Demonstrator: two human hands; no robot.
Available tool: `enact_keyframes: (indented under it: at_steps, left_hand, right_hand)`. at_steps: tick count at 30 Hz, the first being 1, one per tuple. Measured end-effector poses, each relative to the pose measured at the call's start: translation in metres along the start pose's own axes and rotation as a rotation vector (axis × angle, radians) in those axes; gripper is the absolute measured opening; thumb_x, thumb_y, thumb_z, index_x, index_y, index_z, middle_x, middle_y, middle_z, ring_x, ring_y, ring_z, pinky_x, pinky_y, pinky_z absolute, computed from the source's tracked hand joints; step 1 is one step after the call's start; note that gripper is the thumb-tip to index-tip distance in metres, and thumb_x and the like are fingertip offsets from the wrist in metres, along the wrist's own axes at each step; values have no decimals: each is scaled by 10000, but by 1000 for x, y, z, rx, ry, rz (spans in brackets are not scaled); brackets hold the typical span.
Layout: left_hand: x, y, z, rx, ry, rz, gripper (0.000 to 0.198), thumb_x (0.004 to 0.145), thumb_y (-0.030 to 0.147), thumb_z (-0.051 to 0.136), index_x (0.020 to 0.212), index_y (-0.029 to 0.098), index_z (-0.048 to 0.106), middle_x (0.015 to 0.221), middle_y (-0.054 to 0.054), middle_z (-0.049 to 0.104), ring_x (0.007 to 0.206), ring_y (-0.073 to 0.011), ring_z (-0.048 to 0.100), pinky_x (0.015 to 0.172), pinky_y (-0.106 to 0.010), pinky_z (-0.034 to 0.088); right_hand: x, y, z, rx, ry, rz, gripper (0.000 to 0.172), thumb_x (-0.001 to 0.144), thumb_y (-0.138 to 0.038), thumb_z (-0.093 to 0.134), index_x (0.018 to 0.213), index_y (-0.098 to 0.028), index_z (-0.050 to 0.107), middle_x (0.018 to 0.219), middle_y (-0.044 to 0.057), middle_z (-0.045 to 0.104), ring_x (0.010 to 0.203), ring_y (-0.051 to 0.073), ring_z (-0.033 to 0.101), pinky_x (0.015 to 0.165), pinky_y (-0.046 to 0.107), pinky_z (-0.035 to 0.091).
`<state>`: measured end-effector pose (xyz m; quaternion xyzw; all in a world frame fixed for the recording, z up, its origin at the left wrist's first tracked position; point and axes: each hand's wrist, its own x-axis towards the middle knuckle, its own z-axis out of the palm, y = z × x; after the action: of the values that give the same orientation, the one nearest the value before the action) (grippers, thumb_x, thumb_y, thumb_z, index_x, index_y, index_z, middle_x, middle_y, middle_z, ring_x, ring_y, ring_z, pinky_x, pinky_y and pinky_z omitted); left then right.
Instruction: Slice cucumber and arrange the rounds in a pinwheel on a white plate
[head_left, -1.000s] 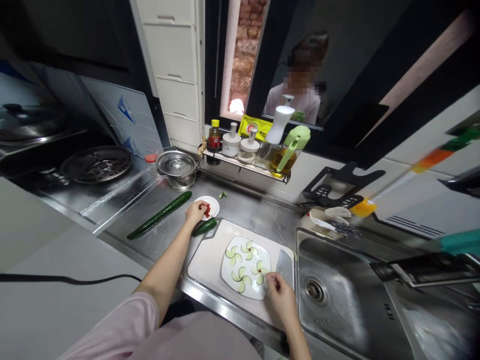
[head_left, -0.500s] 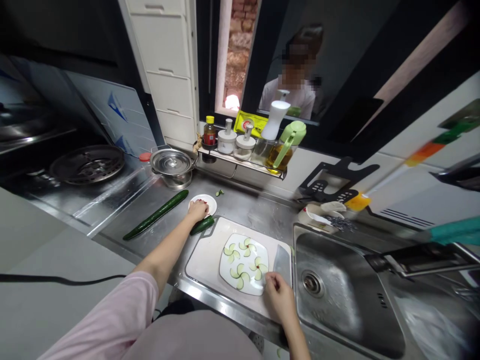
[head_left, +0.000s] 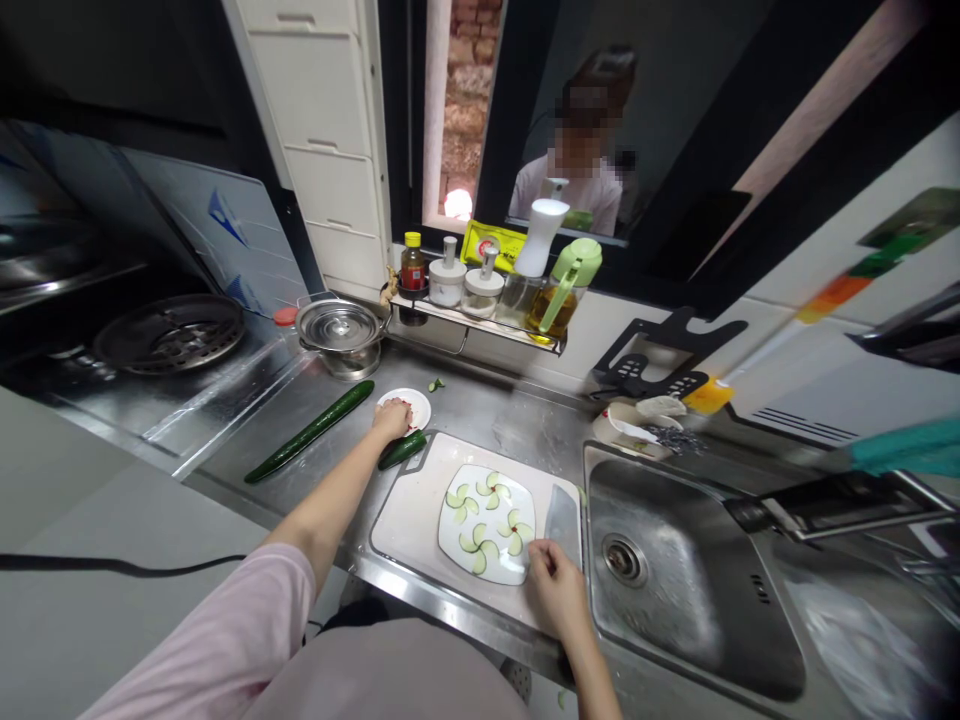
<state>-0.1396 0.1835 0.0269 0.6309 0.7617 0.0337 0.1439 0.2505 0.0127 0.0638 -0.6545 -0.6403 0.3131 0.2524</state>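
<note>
My left hand [head_left: 393, 418] is over a small white dish [head_left: 422, 404] holding red bits, its fingers bunched down among them; what is between the fingertips is hidden. Close to the lower right corner of a white plate [head_left: 469, 545], my right hand [head_left: 553, 580] is curled closed, and I cannot make out anything in it. Thin pale-green cucumber slices [head_left: 478, 550] form several pinwheels on the plate, red bits showing at the centre of some. Under the plate lies a cutting board [head_left: 409, 530]. A knife blade [head_left: 561, 512] rests on the board's right side.
A cut cucumber piece [head_left: 403, 450] lies by the board's upper left corner, with a long whole cucumber [head_left: 311, 432] farther left. Behind them stands a lidded pot [head_left: 340, 335]. A condiment rack [head_left: 472, 318] lines the wall; the sink [head_left: 675, 590] is right of the board.
The view has shifted slightly. My left hand stays at the small dish, with slightly more of the red bits showing. My right hand remains closed beside the plate.
</note>
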Motion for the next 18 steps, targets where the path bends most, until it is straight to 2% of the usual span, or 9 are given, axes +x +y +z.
enact_keyframes:
  at_steps: [3, 9, 13, 18]
  left_hand:
    - [-2, -3, -2, -9, 19, -9, 310, 875, 343, 432, 966, 213, 699, 1146, -126, 615, 1088, -281, 522, 904, -403, 399]
    - [-6, -4, 1, -29, 15, 50, 162, 743, 325, 629, 851, 239, 713, 1130, -90, 620, 1105, -279, 508, 958, -414, 359]
    - [-4, -2, 2, -38, 36, 62, 137, 768, 279, 600, 826, 225, 713, 1121, -104, 623, 1122, -286, 501, 971, -420, 340]
    - [-2, -4, 1, -40, 93, 12, 248, 850, 290, 479, 870, 209, 713, 1103, -122, 625, 1115, -290, 503, 934, -420, 352]
  right_hand:
    - [-1, 0, 0, 11, -5, -3, 401, 774, -537, 437, 767, -198, 651, 616, 37, 643, 582, 189, 572, 583, 260, 422]
    - [-4, 2, 3, 5, -11, 1, 414, 778, -537, 425, 757, -191, 651, 634, 45, 652, 600, 191, 577, 589, 264, 426]
    - [-7, 5, 4, 6, -8, -9, 417, 787, -533, 424, 762, -186, 653, 663, 48, 662, 614, 190, 581, 602, 265, 431]
    - [-11, 7, 3, -12, 12, -5, 435, 789, -552, 426, 745, -185, 654, 622, 41, 642, 575, 182, 556, 577, 264, 422]
